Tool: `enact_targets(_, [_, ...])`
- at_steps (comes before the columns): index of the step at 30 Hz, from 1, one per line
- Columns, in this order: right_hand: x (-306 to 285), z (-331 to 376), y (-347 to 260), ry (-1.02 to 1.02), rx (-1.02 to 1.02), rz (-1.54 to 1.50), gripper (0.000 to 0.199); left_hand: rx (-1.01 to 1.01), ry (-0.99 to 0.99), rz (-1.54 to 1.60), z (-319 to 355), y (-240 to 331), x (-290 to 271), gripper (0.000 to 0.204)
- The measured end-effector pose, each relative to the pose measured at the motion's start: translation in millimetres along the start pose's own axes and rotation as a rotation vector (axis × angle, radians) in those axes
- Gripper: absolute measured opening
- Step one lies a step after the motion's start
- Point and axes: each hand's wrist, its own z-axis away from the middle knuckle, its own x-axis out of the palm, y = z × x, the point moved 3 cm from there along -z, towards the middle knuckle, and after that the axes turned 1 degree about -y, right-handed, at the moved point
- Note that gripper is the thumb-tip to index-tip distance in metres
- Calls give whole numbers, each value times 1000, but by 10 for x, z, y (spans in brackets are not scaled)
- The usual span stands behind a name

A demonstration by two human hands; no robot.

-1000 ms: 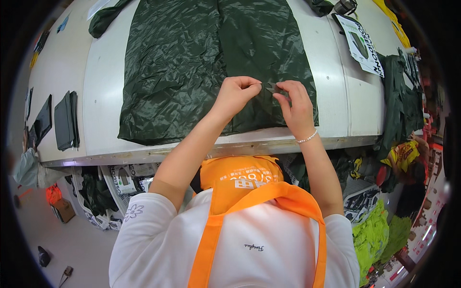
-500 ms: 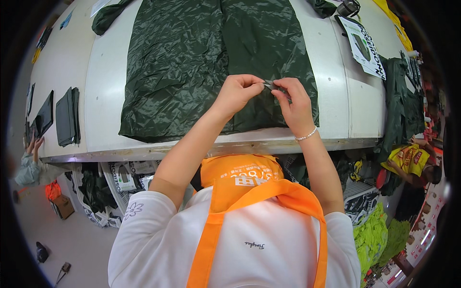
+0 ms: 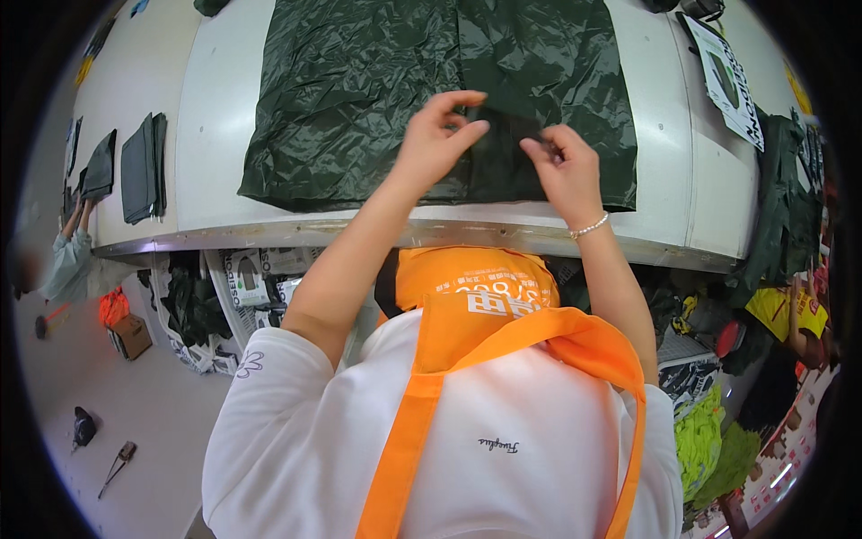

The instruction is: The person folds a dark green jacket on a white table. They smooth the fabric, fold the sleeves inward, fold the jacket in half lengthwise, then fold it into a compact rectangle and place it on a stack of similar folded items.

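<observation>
A dark green, shiny, wrinkled piece of clothing or sheet [image 3: 350, 117] lies spread on the pale work table. Over its middle is my left hand [image 3: 438, 139], thumb and forefinger apart with nothing seen between them. My right hand [image 3: 567, 171], with a beaded bracelet at the wrist, hovers over the right part of the green material. Its fingers are curled together around a small dark thing that is too blurred to name. The two hands are apart from each other.
Folded dark pieces [image 3: 144, 171] lie at the table's left, near another person's hands [image 3: 79, 216]. A printed white sheet [image 3: 725, 81] lies at the far right. Below the table edge [image 3: 359, 235] stand baskets of packages. Bright yellow-green cloth [image 3: 699, 440] is heaped at the lower right.
My hands were close together at a small light-coloured piece; now they have parted, the left one opening its fingers. The whole view has shifted, and the table sits higher in it.
</observation>
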Motion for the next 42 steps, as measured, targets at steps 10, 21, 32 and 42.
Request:
enact_targets(10, [61, 156, 367, -103, 270, -41, 25, 228, -203, -835, 704, -748, -219, 24])
enact_targets(21, [240, 451, 252, -264, 186, -152, 31, 414, 59, -710, 593, 126, -293, 17])
enact_targets(32, [220, 210, -295, -341, 22, -123, 19, 789, 116, -909, 585, 494, -119, 21])
enact_targets(42, [268, 178, -365, -358, 19, -100, 16, 817, 171, -941, 625, 548, -98, 22])
